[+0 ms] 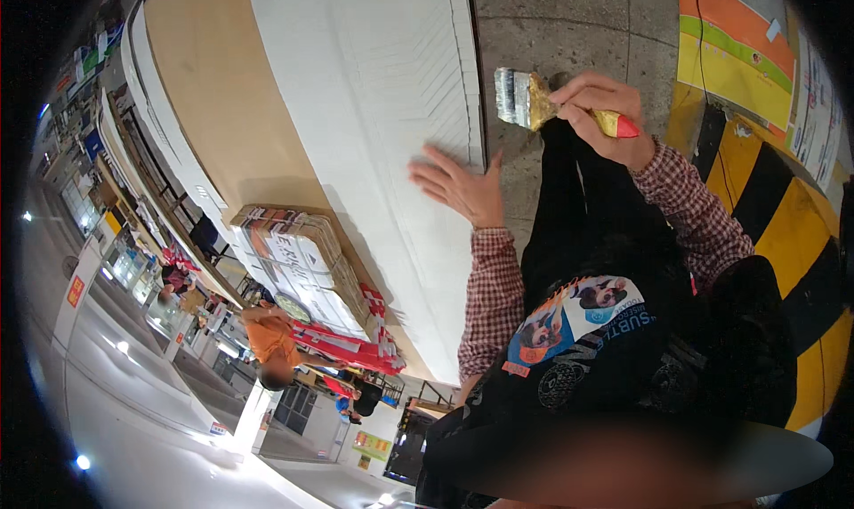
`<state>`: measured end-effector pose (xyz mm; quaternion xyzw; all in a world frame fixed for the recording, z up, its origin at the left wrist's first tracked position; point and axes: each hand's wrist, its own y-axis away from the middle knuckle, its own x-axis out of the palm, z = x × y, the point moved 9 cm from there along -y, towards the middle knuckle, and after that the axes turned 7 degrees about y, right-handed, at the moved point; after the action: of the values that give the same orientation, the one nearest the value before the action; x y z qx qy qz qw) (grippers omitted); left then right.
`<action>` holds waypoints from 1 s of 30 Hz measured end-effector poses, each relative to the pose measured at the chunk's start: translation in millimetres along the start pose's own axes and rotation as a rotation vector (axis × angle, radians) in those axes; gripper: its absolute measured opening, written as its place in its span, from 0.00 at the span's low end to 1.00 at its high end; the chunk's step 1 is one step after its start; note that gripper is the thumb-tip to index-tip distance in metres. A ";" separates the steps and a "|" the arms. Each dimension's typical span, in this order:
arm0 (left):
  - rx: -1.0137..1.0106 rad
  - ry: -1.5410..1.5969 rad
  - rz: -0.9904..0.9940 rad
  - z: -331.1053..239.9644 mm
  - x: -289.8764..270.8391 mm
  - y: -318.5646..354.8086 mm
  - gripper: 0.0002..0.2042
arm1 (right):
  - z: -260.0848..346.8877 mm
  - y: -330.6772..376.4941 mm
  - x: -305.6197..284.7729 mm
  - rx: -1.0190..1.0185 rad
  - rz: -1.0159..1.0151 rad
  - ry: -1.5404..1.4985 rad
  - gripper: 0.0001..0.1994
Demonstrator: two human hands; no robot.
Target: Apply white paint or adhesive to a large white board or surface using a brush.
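My left hand (463, 187) lies flat with fingers spread on a stack of white panels (374, 91), near its edge. My right hand (598, 110) grips a wide paintbrush (534, 102) by its red and yellow handle. The brush's pale bristles hang just off the panel edge, above the concrete floor. Both arms wear red checked sleeves, and my dark trousers show between them.
A brown board (222, 109) lies under the white panels. A wrapped bundle of boxes (298, 264) sits on it. A yellow and black striped barrier (783, 215) stands at right. A person in an orange shirt (271, 340) works farther off. Concrete floor (569, 20) lies beyond the panels.
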<state>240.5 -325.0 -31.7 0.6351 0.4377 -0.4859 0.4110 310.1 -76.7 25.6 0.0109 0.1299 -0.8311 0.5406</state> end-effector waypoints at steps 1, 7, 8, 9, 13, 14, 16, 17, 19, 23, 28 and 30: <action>-0.145 -0.104 0.038 14.7 1.5 12.4 0.55 | -1.5 3.2 -1.1 -0.003 -0.008 0.015 0.04; -0.040 0.107 0.273 37.2 -22.7 17.3 0.46 | 2.6 6.8 2.2 -0.110 -0.030 0.044 0.03; -0.020 0.156 0.316 39.5 -28.3 14.0 0.44 | 3.8 3.7 4.9 -0.130 -0.018 0.041 0.03; 0.003 0.206 0.361 42.0 -30.9 11.5 0.41 | 3.3 -0.4 7.0 -0.131 -0.020 0.037 0.03; 0.016 0.342 0.386 41.9 -41.1 -0.4 0.33 | 4.2 -9.2 13.4 -0.213 -0.064 0.137 0.04; 0.076 0.353 0.344 38.4 -46.6 -2.8 0.32 | 3.5 -10.3 17.8 -0.224 -0.079 0.136 0.04; 0.071 0.375 0.359 42.6 -47.5 -6.0 0.31 | 0.3 -5.1 28.3 -0.211 -0.087 0.106 0.04; 0.067 0.399 0.370 43.2 -47.9 -6.5 0.31 | -0.6 2.1 33.9 -0.207 -0.083 0.108 0.04; 0.092 0.383 0.368 42.3 -46.5 -6.6 0.31 | 0.9 18.8 47.8 -0.218 -0.009 0.151 0.04; 0.124 0.334 0.337 41.3 -47.8 -6.9 0.32 | 19.0 26.5 46.4 -0.232 -0.012 0.163 0.04; 0.157 0.220 0.321 37.4 -44.5 -4.9 0.32 | 7.7 24.1 46.4 -0.247 -0.059 0.197 0.03; 0.191 0.170 0.292 34.0 -39.7 -1.7 0.33 | 6.8 42.7 61.3 -0.201 -0.024 0.132 0.03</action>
<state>224.4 -363.0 0.4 0.7667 0.3260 -0.4050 0.3765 323.9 -149.5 13.7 0.0095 0.2479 -0.8178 0.5192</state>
